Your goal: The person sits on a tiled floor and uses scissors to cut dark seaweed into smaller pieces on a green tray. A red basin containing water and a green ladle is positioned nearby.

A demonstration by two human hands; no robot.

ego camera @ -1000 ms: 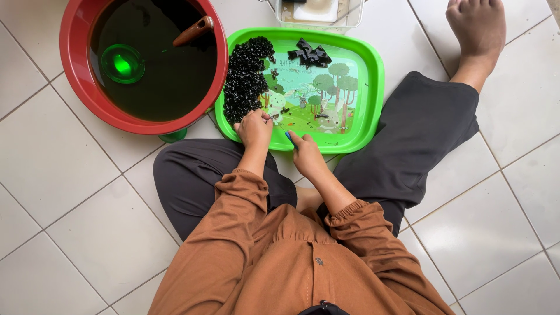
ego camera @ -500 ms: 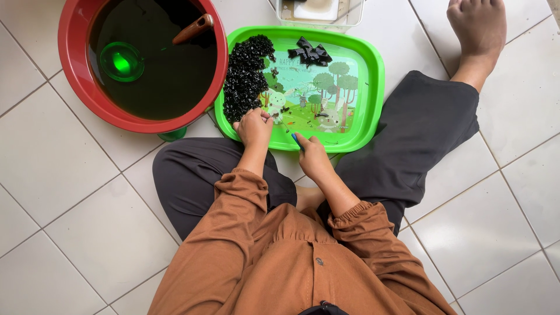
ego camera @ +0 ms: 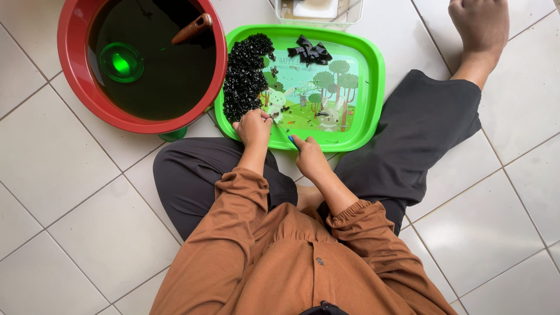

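Left hand (ego camera: pixel 254 125) closed, fingers curled down on a small dark piece at the near left edge of the green tray (ego camera: pixel 373 70), just beside the heap of black cut bits (ego camera: pixel 245 73). Right hand (ego camera: pixel 309 154) closed round a blue-handled blade (ego camera: pixel 291 140), tip angled toward the left hand, over the tray's near rim. Gripped piece itself mostly hidden under the fingers; cannot tell its shape.

Farther up the tray, at its far edge: small pile of uncut black strips (ego camera: pixel 311 52). Left of the tray, touching its rim: red basin (ego camera: pixel 73 70) of dark liquid, with a green cup (ego camera: pixel 121 62) sunk in it and a brown handle (ego camera: pixel 193 29) leaning at the far side. Beyond the tray: clear container (ego camera: pixel 318 11), partly out of frame. All on white floor tiles (ego camera: pixel 70 192).

Judgement for the cutting in hand: keep left fingertips tucked back from the edge, cut down against the tray's flat base, push finished bits toward the heap.
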